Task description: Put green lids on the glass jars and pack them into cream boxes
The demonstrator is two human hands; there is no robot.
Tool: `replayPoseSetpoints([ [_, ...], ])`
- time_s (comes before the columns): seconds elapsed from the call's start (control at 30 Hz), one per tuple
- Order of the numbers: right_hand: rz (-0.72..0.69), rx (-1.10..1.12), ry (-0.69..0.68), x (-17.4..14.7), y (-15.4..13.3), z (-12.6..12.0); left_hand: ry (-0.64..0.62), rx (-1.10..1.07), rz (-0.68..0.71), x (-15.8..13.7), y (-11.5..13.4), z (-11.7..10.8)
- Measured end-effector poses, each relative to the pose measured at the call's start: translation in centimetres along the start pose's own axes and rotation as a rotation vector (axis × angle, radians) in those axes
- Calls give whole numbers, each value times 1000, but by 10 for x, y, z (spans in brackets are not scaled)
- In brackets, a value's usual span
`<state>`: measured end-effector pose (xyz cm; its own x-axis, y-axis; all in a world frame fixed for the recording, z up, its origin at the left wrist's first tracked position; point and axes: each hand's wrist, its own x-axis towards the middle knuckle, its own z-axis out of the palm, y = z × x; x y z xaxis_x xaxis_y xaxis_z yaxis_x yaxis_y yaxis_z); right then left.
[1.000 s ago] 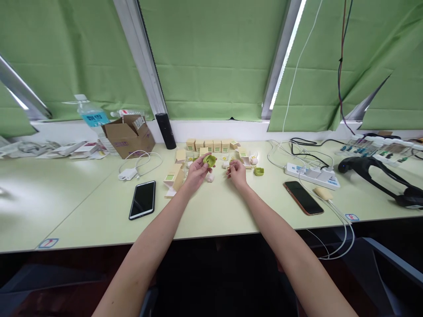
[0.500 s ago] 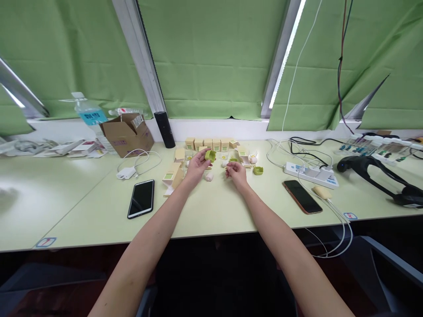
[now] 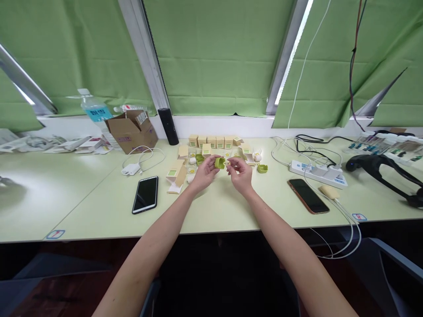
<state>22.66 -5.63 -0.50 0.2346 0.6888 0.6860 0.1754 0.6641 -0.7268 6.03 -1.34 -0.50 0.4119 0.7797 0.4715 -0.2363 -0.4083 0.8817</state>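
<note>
My left hand (image 3: 205, 175) is closed on a small green plastic case (image 3: 219, 163), holding it up over the table with its hollow side partly in view. Against the right edge of that case, my right hand (image 3: 242, 176) pinches a small pale piece (image 3: 227, 163), too small to name. Other green cases (image 3: 262, 168) lie to the right of my right hand and behind my left. An opened cardboard box (image 3: 177, 173) rests left of my left hand, and a whitish small object (image 3: 191, 178) is partly hidden beside my left wrist.
Small cream boxes (image 3: 220, 142) stand in a row at the back. A phone (image 3: 145, 195) lies left, another phone (image 3: 308, 196) right. Beyond are a power strip (image 3: 317, 173) with cables, a black headset-like frame (image 3: 380, 171), a brown carton (image 3: 132, 132) and a black cylinder (image 3: 168, 127).
My hands have come together; the green case has moved right and slightly down, meeting the small piece in my right hand. The view has shifted slightly.
</note>
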Motion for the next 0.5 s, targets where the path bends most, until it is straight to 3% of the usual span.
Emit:
replayPoseSetpoints([
  [0.3, -314, -414, -58, 1, 6, -5, -75, -35, -50, -5, 4, 5],
  [0.5, -359, -500, -95, 0, 12, -7, -70, -7, -31, -6, 7, 6],
])
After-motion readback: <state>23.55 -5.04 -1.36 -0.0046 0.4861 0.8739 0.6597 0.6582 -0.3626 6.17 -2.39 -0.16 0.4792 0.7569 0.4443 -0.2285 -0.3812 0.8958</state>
